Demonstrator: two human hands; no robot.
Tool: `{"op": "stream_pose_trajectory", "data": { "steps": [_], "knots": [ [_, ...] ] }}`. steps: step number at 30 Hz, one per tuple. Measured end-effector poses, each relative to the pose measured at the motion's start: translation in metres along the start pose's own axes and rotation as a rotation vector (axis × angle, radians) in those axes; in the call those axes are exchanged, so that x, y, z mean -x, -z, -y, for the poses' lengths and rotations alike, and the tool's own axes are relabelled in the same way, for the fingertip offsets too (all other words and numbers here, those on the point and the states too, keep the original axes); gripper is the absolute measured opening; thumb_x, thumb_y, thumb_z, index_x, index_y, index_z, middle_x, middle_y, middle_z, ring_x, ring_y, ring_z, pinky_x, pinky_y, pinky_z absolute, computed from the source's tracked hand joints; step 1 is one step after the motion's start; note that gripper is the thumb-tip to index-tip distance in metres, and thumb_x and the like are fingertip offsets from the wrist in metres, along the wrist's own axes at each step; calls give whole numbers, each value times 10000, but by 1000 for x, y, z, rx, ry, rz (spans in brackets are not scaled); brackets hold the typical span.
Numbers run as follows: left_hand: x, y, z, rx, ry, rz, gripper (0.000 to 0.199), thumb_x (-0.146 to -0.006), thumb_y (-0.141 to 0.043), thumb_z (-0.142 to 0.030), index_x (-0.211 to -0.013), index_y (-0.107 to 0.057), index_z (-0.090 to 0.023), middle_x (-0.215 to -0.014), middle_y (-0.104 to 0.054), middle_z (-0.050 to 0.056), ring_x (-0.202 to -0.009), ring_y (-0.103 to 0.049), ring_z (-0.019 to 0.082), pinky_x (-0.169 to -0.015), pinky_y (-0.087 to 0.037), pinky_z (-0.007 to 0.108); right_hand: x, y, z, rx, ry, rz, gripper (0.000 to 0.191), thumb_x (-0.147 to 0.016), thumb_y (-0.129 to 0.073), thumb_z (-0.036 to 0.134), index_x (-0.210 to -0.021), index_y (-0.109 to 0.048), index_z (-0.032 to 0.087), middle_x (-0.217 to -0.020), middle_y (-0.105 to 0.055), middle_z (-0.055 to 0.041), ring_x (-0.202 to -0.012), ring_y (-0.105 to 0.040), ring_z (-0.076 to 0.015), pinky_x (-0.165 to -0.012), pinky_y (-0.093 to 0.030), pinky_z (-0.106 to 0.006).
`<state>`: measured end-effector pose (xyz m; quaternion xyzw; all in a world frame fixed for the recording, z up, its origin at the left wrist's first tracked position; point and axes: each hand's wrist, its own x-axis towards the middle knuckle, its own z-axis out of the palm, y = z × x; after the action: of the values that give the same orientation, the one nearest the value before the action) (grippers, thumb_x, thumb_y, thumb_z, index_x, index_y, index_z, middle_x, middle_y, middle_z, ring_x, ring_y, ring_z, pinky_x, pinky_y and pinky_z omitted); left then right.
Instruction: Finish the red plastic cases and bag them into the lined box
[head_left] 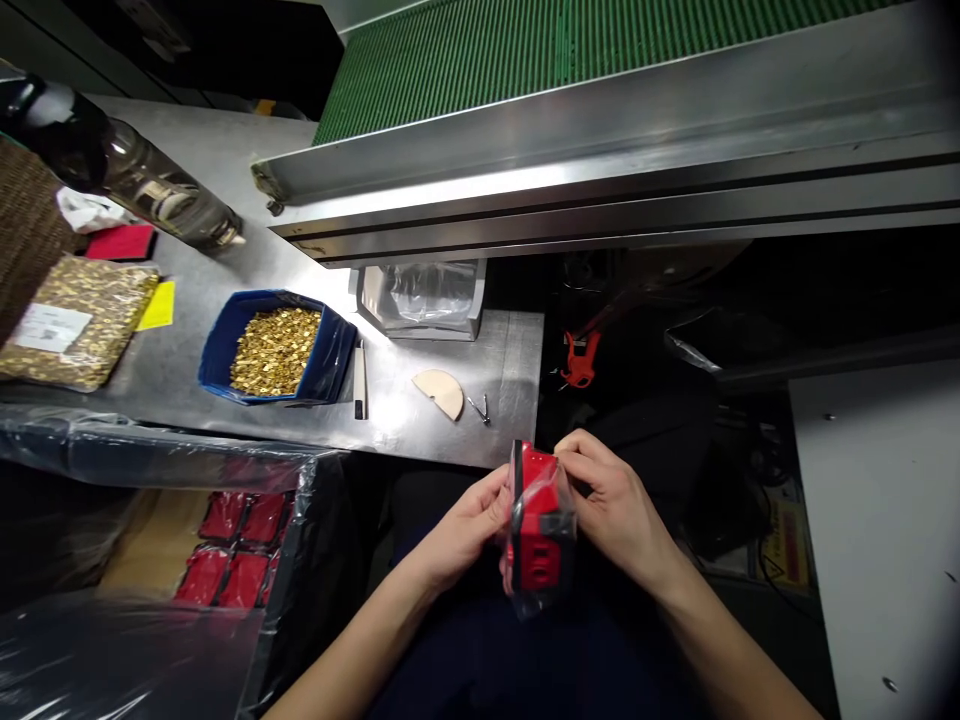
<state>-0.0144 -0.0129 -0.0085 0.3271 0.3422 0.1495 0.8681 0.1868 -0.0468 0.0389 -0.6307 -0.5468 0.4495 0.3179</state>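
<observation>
A red and black plastic part (541,545) in a clear plastic bag is held above my lap, standing on edge. My left hand (476,520) is closed on its left side, thumb against it and the other fingers partly hidden behind. At the upper right, my right hand (611,500) pinches the edge of the same bagged part with thumb and bent fingers. Just beyond it on the metal table (405,440) lie a pale half-round disc (440,392), a small metal V-shaped piece (480,407) and a knife-like tool with a light handle (361,380).
A blue bin (217,350) holds many small brass-coloured pieces, beside a grey bin (420,328) lined with plastic. A bottle (169,195) lies at the left. Several bagged red parts (225,570) fill part of a lined box. A green conveyor (450,60) runs behind its metal rail (600,180).
</observation>
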Motion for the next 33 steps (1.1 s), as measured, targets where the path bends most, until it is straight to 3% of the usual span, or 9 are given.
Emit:
{"op": "stream_pose_trajectory", "data": {
  "steps": [4,7,10,15,19,25,29,31,33],
  "knots": [
    [1,3,-2,-170,-132,19,411,-936,-695,-513,-1169,-748,-179,-1069,-731,89,-1010,-641,246,-935,-491,324,8,-4,-2,-110,-68,31,261,-974,-583,245,-724,-638,195,-847,-641,-37,-749,-597,-165,-659,-454,-257],
    [2,-3,1,-4,-149,-9,451,-913,-733,-488,-1252,-705,-192,-1157,-732,99,-1041,-661,250,-944,-501,329,12,-10,-6,-217,-129,31,273,-942,-625,290,-689,-625,189,-788,-658,-31,-745,-608,-182,-647,-471,-256],
    [0,-7,4,141,-142,-7,485,-876,-795,-404,-1292,-680,-184,-1191,-729,112,-1048,-680,237,-942,-504,306,13,-14,-10,-256,-244,-35,108,-913,-646,298,-900,-687,198,-869,-724,-34,-819,-669,-210,-688,-519,-256],
    [-4,0,3,342,-47,39,438,-764,-893,-326,-1123,-753,-119,-1001,-766,106,-905,-690,187,-869,-516,258,22,-11,-20,-272,-241,41,345,-892,-703,322,-1217,-634,229,-1130,-756,-85,-1103,-703,-277,-867,-592,-298],
    [2,10,2,420,-50,-3,451,-682,-948,-317,-1034,-765,-103,-913,-756,96,-804,-690,169,-807,-530,252,42,-4,-34,-283,-179,201,527,-987,-618,358,-1493,-488,284,-1540,-549,-123,-1409,-544,-304,-1069,-553,-352],
    [18,17,6,523,-269,-136,503,-582,-989,-372,-934,-715,-138,-846,-706,68,-720,-664,166,-734,-523,271,41,-7,-45,-174,-175,342,656,-949,-679,419,-1557,-450,334,-1547,-552,-122,-1351,-601,-341,-985,-618,-339],
    [56,43,-16,432,-456,-290,628,-497,-1001,-379,-962,-610,-221,-758,-679,14,-664,-627,176,-713,-535,333,24,-18,-38,-126,-61,344,653,-954,-662,432,-1555,-419,347,-1370,-695,-115,-1221,-702,-300,-934,-638,-313],
    [96,72,-37,280,-605,-431,609,-443,-1007,-424,-823,-572,-230,-614,-606,-29,-636,-600,185,-758,-563,397,19,-23,-34,-89,-9,317,611,-957,-647,443,-1526,-455,329,-1241,-754,-99,-1176,-726,-287,-956,-628,-321],
    [149,110,-60,116,-737,-569,517,-593,-925,-557,-672,-536,-226,-533,-546,-32,-602,-582,189,-728,-565,407,16,-25,-33,-48,-16,281,547,-960,-622,474,-1475,-511,324,-1156,-774,-75,-1139,-740,-273,-998,-605,-325]
  ]
}}
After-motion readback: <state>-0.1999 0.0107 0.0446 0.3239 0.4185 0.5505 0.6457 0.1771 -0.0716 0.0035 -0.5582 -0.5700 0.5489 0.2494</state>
